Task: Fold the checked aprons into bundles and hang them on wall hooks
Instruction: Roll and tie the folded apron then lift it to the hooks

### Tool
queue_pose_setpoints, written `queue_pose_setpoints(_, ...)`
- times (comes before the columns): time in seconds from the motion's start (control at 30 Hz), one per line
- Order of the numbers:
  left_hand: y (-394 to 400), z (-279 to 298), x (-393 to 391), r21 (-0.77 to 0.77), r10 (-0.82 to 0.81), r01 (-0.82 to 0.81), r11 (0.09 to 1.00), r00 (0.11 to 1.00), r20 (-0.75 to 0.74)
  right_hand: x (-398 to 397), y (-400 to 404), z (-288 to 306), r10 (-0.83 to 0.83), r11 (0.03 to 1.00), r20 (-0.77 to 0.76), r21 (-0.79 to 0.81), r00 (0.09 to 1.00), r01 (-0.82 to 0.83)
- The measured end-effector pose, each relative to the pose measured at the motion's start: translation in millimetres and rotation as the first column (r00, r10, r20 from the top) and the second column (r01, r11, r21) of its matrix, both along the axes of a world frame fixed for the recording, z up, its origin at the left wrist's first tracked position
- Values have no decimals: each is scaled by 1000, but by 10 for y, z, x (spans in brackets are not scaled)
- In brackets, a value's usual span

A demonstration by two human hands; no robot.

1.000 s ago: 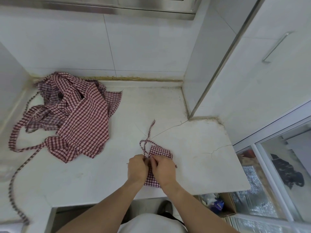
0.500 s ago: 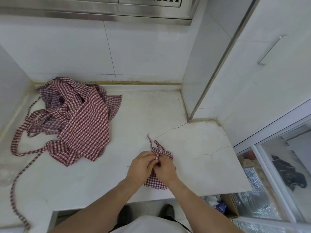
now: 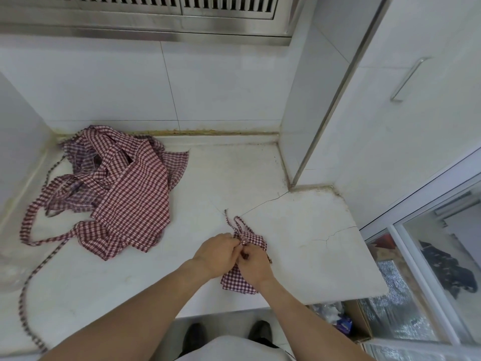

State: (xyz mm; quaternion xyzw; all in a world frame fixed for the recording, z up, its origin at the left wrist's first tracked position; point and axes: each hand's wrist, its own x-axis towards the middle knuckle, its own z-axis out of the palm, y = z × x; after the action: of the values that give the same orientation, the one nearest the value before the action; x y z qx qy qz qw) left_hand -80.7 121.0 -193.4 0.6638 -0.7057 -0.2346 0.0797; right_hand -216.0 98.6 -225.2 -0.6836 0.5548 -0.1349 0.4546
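Observation:
A small folded bundle of red-and-white checked apron (image 3: 240, 281) lies near the front edge of the white counter (image 3: 307, 246). My left hand (image 3: 216, 252) and my right hand (image 3: 253, 264) meet on top of it, both pinching its thin strap (image 3: 235, 224), which sticks out in a short loop and tail beyond my fingers. A loose heap of more checked aprons (image 3: 125, 194) lies at the counter's back left, with long straps trailing toward the front left edge. No wall hooks are in view.
White tiled wall and a steel vent hood (image 3: 166, 19) run along the back. A tall white cabinet with a metal handle (image 3: 408, 79) stands on the right. A glass-fronted unit (image 3: 442, 269) and a cardboard box (image 3: 356, 321) sit low on the right.
The strap's free tail has grown much shorter, drawn in toward my fingers over the bundle. My hands stay together on the bundle; the view has tilted up slightly.

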Motion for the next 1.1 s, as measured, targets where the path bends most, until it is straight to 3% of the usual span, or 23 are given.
queue_pose_setpoints(0.1,37,40,66,53,-64,54,997,978,197,-12,7,27,9,1000,6,-24,1000,-9)
queue_pose_setpoints(0.23,82,67,279,149,-105,59,987,940,325,-21,5,10,5,1000,4,-15,1000,-5)
queue_pose_setpoints(0.47,240,-21,791,234,65,-126,964,965,255,-63,-72,36,-10,996,41,88,999,7)
queue_pose_setpoints(0.57,311,-38,1034,234,179,-297,926,890,419,-98,-109,52,6,994,61,107,998,-13)
queue_pose_setpoints(0.7,357,-20,1132,326,289,-585,742,719,632,-100,-131,50,32,993,44,114,999,-37)
queue_pose_setpoints(0.77,350,-30,1009,223,335,-538,813,745,576,-86,-125,53,44,992,31,114,999,-47)
queue_pose_setpoints(0.8,334,-50,908,132,365,-471,872,806,466,-79,-122,57,50,991,28,121,998,-53)
queue_pose_setpoints(0.87,300,-45,624,23,351,-353,935,933,75,-66,-129,69,69,990,10,124,998,-69)
queue_pose_setpoints(0.93,255,-7,290,56,238,-232,971,956,-168,-69,-147,66,98,990,-25,105,995,-95)
queue_pose_setpoints(1.0,205,-31,17,72,163,-151,986,963,-213,-87,-166,58,123,990,-61,81,990,-118)
queue_pose_setpoints(1.1,134,-46,-186,112,228,-211,971,958,-175,-112,-189,62,147,987,-81,69,986,-142)
